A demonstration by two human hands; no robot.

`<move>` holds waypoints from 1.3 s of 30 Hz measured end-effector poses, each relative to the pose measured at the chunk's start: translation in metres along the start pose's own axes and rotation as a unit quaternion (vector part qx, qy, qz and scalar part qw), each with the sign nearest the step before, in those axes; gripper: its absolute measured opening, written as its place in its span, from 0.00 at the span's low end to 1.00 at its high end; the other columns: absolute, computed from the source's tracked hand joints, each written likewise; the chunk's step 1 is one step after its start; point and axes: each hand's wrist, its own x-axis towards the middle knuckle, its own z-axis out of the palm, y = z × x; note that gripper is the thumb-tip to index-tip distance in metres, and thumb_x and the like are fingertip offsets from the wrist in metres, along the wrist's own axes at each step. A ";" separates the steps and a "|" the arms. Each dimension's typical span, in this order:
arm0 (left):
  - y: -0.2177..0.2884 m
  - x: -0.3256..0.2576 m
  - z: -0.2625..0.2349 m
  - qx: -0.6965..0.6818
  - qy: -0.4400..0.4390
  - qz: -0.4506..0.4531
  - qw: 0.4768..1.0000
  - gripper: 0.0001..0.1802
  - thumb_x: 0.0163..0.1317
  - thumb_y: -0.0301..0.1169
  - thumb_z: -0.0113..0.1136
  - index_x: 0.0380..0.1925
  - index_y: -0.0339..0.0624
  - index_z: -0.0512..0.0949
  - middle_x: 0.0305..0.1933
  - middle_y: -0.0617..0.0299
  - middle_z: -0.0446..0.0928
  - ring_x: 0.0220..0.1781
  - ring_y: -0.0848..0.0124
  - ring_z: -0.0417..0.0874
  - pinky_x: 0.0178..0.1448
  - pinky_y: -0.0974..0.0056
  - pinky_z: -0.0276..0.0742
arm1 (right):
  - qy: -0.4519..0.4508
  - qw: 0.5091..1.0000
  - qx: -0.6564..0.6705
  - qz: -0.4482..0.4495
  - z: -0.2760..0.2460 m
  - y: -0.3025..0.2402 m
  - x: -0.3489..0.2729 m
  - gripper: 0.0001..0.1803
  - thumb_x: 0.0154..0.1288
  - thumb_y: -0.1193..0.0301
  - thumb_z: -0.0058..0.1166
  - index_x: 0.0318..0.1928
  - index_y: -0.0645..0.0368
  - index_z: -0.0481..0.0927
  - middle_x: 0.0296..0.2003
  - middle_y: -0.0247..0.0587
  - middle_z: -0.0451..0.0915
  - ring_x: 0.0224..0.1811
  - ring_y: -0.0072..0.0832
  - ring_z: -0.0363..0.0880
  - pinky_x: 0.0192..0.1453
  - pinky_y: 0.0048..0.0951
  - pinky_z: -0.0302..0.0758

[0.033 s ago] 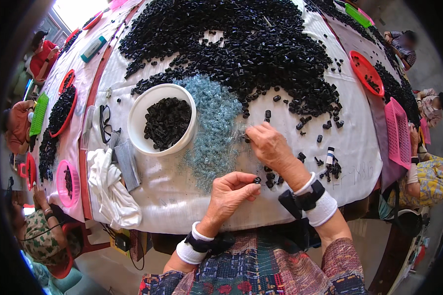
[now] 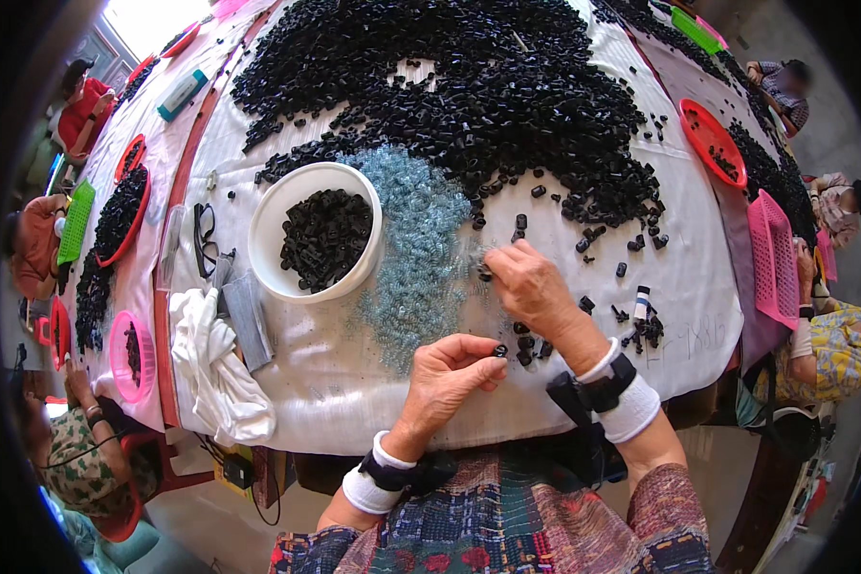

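Observation:
Between the thumb and forefinger of my left hand [image 2: 442, 381] is a small black plastic piece [image 2: 499, 351], its round end turned up. My right hand [image 2: 538, 295] reaches over the right edge of a pile of pale blue, glinting little pieces [image 2: 411, 239] that look like coiled springs. Its fingertips are pinched together; a dark bit shows beneath them, and what they grip is too small to make out. A white round tub [image 2: 256, 251] left of the pile holds many black plastic pieces [image 2: 325, 239]. More loose black pieces [image 2: 524, 349] lie just beside my right wrist.
A huge heap of black pieces [image 2: 450, 86] covers the far table. Glasses [image 2: 204, 239], a white cloth [image 2: 210, 368] and a grey cloth [image 2: 247, 320] lie left. A small white-labelled bottle [image 2: 642, 302] stands right. Red trays [image 2: 698, 120], a pink basket [image 2: 770, 258] and other people flank the table.
My right hand has drawn back slightly toward the right, away from the blue pile. The left hand with its black piece stays in place.

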 end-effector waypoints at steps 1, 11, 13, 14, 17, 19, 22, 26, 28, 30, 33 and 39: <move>0.000 0.000 0.000 0.001 0.001 -0.003 1.000 0.11 0.55 0.24 0.63 0.38 0.32 0.77 0.32 0.58 0.80 0.33 0.75 0.81 0.34 0.73 0.79 | -0.001 1.000 0.001 -0.001 -0.005 0.001 -0.007 0.11 0.51 0.81 0.48 0.38 0.61 0.73 0.30 0.43 0.74 0.37 0.42 0.72 0.41 0.37 0.73; 0.001 0.001 0.003 0.009 -0.005 -0.002 1.000 0.11 0.55 0.24 0.63 0.38 0.32 0.77 0.32 0.59 0.80 0.33 0.74 0.81 0.33 0.73 0.79 | 0.133 0.989 0.062 0.001 -0.008 -0.004 -0.014 0.11 0.51 0.81 0.50 0.39 0.62 0.74 0.34 0.45 0.77 0.39 0.42 0.74 0.43 0.36 0.73; 0.002 0.000 0.004 0.008 -0.004 0.000 1.000 0.11 0.55 0.24 0.63 0.38 0.32 0.77 0.32 0.58 0.80 0.33 0.74 0.81 0.33 0.73 0.79 | 0.103 0.992 0.067 -0.011 0.000 -0.004 -0.009 0.12 0.52 0.80 0.49 0.40 0.61 0.74 0.35 0.44 0.78 0.40 0.42 0.74 0.42 0.36 0.74; 0.002 0.000 0.004 0.005 -0.002 0.001 1.000 0.11 0.55 0.24 0.63 0.38 0.32 0.77 0.32 0.58 0.80 0.33 0.74 0.81 0.33 0.73 0.79 | 0.104 0.992 0.066 -0.011 0.003 -0.003 -0.009 0.12 0.52 0.80 0.49 0.40 0.61 0.74 0.35 0.44 0.78 0.40 0.42 0.74 0.42 0.36 0.74; 0.004 -0.001 0.005 0.011 0.002 0.001 1.000 0.11 0.55 0.24 0.63 0.38 0.32 0.77 0.31 0.58 0.80 0.32 0.75 0.81 0.33 0.73 0.79 | 0.048 0.998 0.035 -0.001 0.007 -0.003 -0.009 0.12 0.52 0.79 0.49 0.40 0.60 0.75 0.34 0.42 0.77 0.39 0.41 0.74 0.42 0.35 0.74; 0.004 -0.002 0.004 0.015 0.006 0.003 1.000 0.11 0.55 0.24 0.63 0.38 0.32 0.77 0.31 0.59 0.80 0.32 0.75 0.81 0.33 0.73 0.79 | 0.038 0.999 0.019 0.018 0.006 -0.006 -0.012 0.11 0.52 0.78 0.48 0.39 0.59 0.74 0.31 0.42 0.75 0.38 0.40 0.74 0.41 0.35 0.74; 0.003 -0.002 0.004 0.014 0.009 0.005 1.000 0.11 0.55 0.24 0.63 0.38 0.32 0.77 0.31 0.59 0.80 0.32 0.75 0.81 0.33 0.73 0.79 | 0.063 0.998 0.017 0.024 0.004 -0.005 -0.020 0.10 0.52 0.79 0.48 0.37 0.60 0.74 0.30 0.43 0.73 0.35 0.40 0.74 0.38 0.37 0.74; 0.001 0.001 0.003 0.003 0.011 0.011 1.000 0.10 0.56 0.24 0.61 0.38 0.33 0.76 0.34 0.57 0.80 0.33 0.73 0.82 0.35 0.71 0.79 | 0.094 0.994 0.046 0.037 -0.005 -0.003 -0.027 0.10 0.50 0.81 0.48 0.36 0.62 0.73 0.30 0.44 0.72 0.31 0.41 0.74 0.34 0.34 0.74; 0.003 0.003 0.003 -0.007 0.013 0.008 1.000 0.09 0.57 0.24 0.60 0.38 0.33 0.76 0.35 0.56 0.80 0.34 0.72 0.82 0.36 0.70 0.79 | 0.105 0.965 0.211 0.118 -0.015 -0.008 -0.030 0.10 0.50 0.83 0.48 0.36 0.63 0.72 0.29 0.42 0.71 0.26 0.34 0.74 0.30 0.28 0.73; 0.004 0.005 0.003 -0.016 0.014 0.004 1.000 0.08 0.57 0.23 0.60 0.37 0.34 0.76 0.37 0.56 0.80 0.35 0.72 0.81 0.38 0.69 0.79 | 0.115 0.930 0.314 0.151 -0.018 -0.016 -0.038 0.10 0.50 0.84 0.48 0.35 0.64 0.72 0.28 0.39 0.70 0.24 0.25 0.74 0.28 0.22 0.71; 0.004 0.010 0.005 -0.059 0.025 0.011 0.998 0.08 0.57 0.22 0.58 0.38 0.35 0.76 0.41 0.54 0.79 0.40 0.68 0.81 0.41 0.67 0.80 | 0.107 0.898 0.386 0.182 -0.028 -0.026 -0.049 0.09 0.51 0.84 0.50 0.35 0.64 0.72 0.28 0.38 0.72 0.25 0.21 0.74 0.27 0.20 0.70; -0.003 0.016 0.011 -0.152 -0.016 -0.014 0.988 0.08 0.58 0.21 0.56 0.39 0.35 0.76 0.42 0.55 0.79 0.41 0.68 0.82 0.43 0.65 0.82 | 0.128 0.935 0.310 0.117 -0.030 -0.043 -0.060 0.11 0.52 0.84 0.52 0.38 0.64 0.73 0.29 0.39 0.74 0.26 0.25 0.75 0.28 0.24 0.71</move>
